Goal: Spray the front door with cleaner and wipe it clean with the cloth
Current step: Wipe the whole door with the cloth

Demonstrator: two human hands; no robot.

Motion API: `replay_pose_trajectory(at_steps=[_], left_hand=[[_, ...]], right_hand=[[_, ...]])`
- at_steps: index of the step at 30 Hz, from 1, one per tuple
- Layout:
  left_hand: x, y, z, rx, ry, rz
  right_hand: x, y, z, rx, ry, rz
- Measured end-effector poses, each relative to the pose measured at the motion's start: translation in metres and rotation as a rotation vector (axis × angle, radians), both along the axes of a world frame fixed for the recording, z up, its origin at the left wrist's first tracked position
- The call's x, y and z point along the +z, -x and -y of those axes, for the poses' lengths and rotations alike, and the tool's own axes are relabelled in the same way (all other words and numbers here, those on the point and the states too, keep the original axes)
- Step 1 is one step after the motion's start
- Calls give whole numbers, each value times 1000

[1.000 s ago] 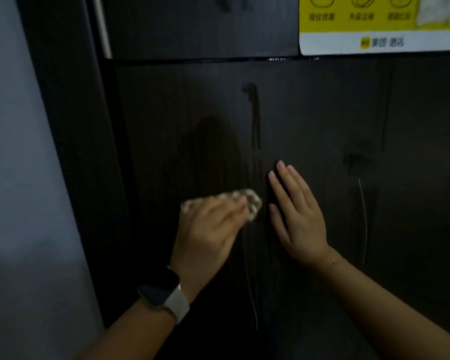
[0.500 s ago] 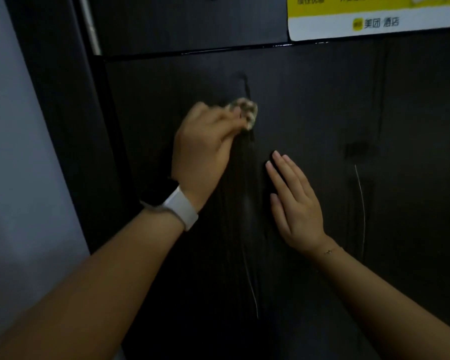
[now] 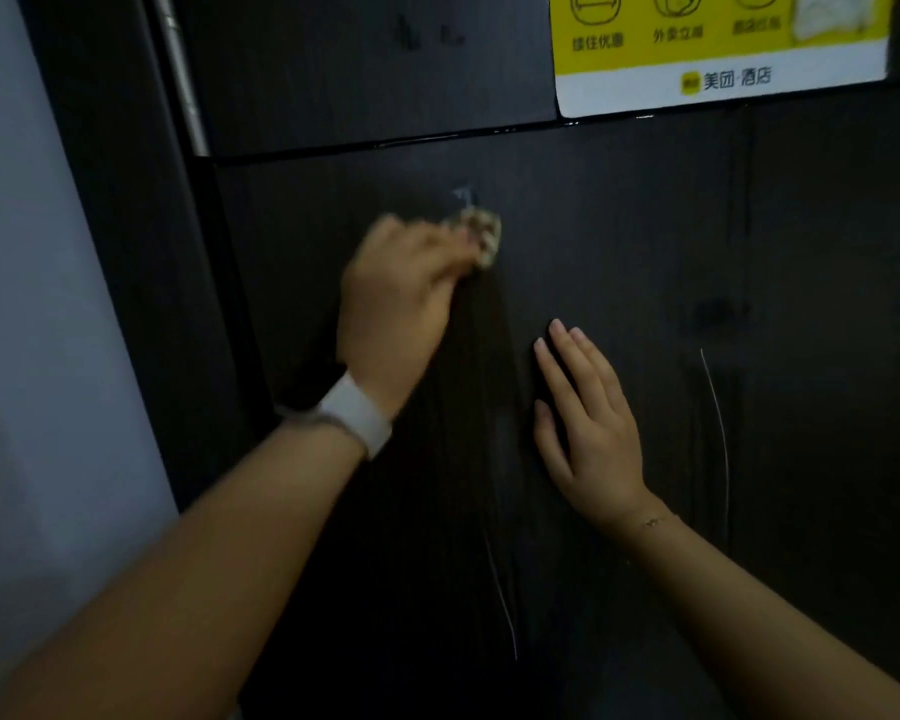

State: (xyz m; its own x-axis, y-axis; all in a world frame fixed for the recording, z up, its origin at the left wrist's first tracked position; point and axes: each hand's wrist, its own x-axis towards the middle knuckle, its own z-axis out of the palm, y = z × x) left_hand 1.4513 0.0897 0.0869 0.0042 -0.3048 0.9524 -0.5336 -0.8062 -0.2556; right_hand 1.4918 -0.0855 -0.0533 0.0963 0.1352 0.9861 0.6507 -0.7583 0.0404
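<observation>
**Wiping stage: cloth at the head of a wet streak**

The door (image 3: 619, 356) is a dark wood-grain panel, standing upright and filling most of the view. A thin run of liquid (image 3: 502, 600) trails down it, and a second run (image 3: 718, 418) shows further right. No spray bottle is in sight.

The cloth (image 3: 484, 236) is a small bunched wad, pressed to the door in the upper part of the lower panel, just below a pale wet mark (image 3: 463, 194). Only its upper right edge shows past the fingers.

The left hand (image 3: 401, 298) is clenched round the cloth, knuckles toward the viewer; it is blurred. A white watch strap (image 3: 357, 413) sits on that wrist. The right hand (image 3: 588, 423) lies flat on the door, fingers straight, below and to the right of the cloth, holding nothing.

Key relation: the streak's long axis is vertical, and it extends downward from the cloth, passing between the two hands. The left hand is the nearer one. A downward stroke along that axis looks like the fitting move.

A yellow sticker (image 3: 718, 44) sits on the panel above, well apart from the cloth.
</observation>
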Motion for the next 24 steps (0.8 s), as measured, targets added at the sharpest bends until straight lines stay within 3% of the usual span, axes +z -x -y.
replay_pose_trajectory(at_steps=[2,5,10,12,16,18,24], left_hand=[[36,-3,5,28,64,-12],[19,-2,9,16,40,-18],[-69,18,-14,13,-359,-105],[-46,17,-24,45,-429,-97],[56,15,-29,142,-133,-29],[70,14,-31,158,-109,-22],[-35,28,-77,75,-263,-61]], right_hand=[[0,0,0,-12,4,-5],[0,0,0,-16,2,-8],[2,3,2,42,-9,-61],[4,5,4,58,-10,-101],[11,11,4,57,12,-116],[22,12,3,72,41,-111],[59,17,-15,103,117,-38]])
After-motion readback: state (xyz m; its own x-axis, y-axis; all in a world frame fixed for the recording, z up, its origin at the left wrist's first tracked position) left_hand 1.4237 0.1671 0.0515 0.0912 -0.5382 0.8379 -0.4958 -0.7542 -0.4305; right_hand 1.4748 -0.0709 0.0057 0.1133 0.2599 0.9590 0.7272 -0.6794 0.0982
